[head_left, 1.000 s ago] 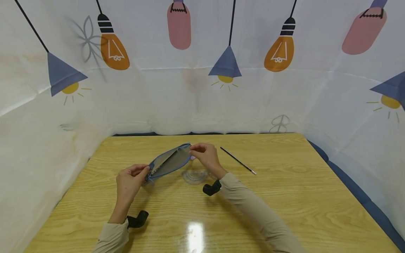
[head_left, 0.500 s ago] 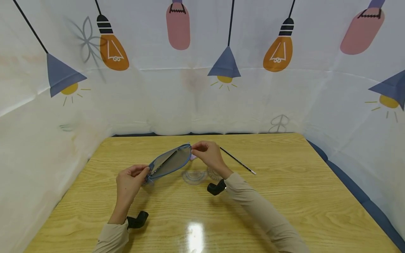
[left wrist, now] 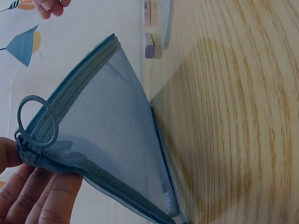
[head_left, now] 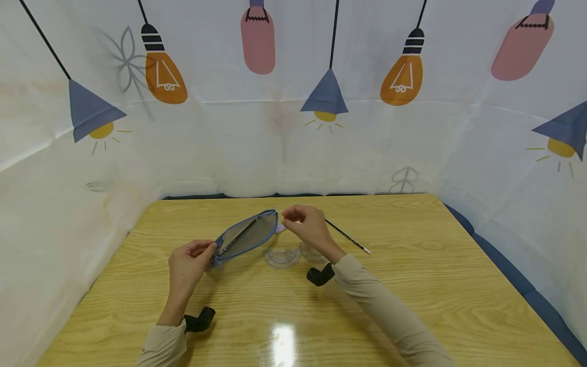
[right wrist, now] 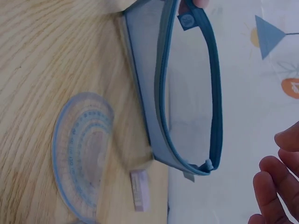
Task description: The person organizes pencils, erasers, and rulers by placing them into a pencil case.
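Note:
A blue mesh zipper pencil case (head_left: pixel 247 235) hangs with its mouth spread wide, slanting up to the right. Its near left end is pinched between the thumb and fingers of my left hand (head_left: pixel 187 262), close to the zipper's ring pull (left wrist: pixel 37 122). Through the mouth a dark pencil (head_left: pixel 237 237) shows inside, lying lengthwise. My right hand (head_left: pixel 311 229) is just off the case's far right end, fingers loosely bent and apart from it. In the right wrist view those fingers (right wrist: pixel 268 193) hold nothing.
On the wooden table (head_left: pixel 229 316) lie a clear protractor (head_left: pixel 281 259), a second protractor (head_left: pixel 312 253) partly under the right wrist, a purple-and-white eraser (right wrist: pixel 139 190) and a black pencil (head_left: pixel 349 238) to the right. A printed curtain (head_left: pixel 275 153) rises behind the table.
My right hand has let go of the case's far end and moved a little to the right, now overlapping the loose pencil's tip. The left hand and case stay nearly still.

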### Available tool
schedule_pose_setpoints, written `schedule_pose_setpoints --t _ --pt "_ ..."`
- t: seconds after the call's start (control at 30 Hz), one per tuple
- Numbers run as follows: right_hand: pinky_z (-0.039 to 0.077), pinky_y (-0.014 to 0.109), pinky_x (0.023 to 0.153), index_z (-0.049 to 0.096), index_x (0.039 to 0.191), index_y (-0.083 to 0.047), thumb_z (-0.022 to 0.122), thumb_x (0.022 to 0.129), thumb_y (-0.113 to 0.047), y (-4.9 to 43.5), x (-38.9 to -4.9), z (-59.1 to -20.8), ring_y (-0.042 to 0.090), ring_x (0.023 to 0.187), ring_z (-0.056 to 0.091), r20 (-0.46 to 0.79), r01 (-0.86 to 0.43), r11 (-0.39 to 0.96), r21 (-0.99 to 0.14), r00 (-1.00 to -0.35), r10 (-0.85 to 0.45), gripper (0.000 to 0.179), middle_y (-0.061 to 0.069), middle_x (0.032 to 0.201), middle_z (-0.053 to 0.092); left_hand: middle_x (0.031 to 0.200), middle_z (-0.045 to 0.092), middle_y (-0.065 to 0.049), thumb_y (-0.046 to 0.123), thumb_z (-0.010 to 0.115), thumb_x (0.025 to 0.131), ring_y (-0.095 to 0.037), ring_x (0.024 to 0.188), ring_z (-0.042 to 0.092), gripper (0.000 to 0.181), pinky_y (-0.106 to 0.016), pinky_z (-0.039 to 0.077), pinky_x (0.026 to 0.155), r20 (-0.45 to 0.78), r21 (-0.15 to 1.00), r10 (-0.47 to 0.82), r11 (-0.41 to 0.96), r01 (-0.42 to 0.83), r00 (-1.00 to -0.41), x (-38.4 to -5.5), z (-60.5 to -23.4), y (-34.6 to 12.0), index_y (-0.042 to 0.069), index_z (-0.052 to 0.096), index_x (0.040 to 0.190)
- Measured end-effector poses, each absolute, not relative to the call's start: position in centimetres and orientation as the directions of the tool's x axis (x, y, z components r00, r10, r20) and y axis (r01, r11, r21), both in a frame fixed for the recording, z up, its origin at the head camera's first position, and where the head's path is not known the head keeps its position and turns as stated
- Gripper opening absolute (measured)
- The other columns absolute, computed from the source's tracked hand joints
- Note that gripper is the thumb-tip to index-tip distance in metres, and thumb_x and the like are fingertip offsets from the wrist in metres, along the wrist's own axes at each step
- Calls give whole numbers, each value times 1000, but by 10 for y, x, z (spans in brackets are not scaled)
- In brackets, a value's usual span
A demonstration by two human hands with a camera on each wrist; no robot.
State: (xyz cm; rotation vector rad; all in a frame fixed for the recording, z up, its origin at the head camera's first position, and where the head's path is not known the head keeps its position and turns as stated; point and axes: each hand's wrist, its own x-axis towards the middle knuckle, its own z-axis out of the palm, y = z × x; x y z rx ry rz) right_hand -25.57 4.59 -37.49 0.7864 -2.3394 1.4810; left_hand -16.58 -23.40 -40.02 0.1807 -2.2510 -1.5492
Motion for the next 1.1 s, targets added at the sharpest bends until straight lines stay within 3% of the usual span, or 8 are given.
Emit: schedule_pose_setpoints --t 0.47,1.1 --pt "56 39 71 74 96 -5 72 85 -5 63 -250 -369 20 81 65 583 -638 455 -622 -765 -276 11 8 92 72 87 72 -17 17 72 90 -11 61 66 20 -30 56 53 248 917 -322 383 114 -914 -166 -399 -234 -2 74 99" --pt "55 41 74 73 101 -5 71 86 -10 88 -241 -369 25 84 66 570 -602 608 -518 -773 -278 16 8 95 71 87 71 -19 16 72 90 -10 62 65 20 -27 55 53 245 919 -314 377 117 -917 -165 -399 -232 -2 74 100"
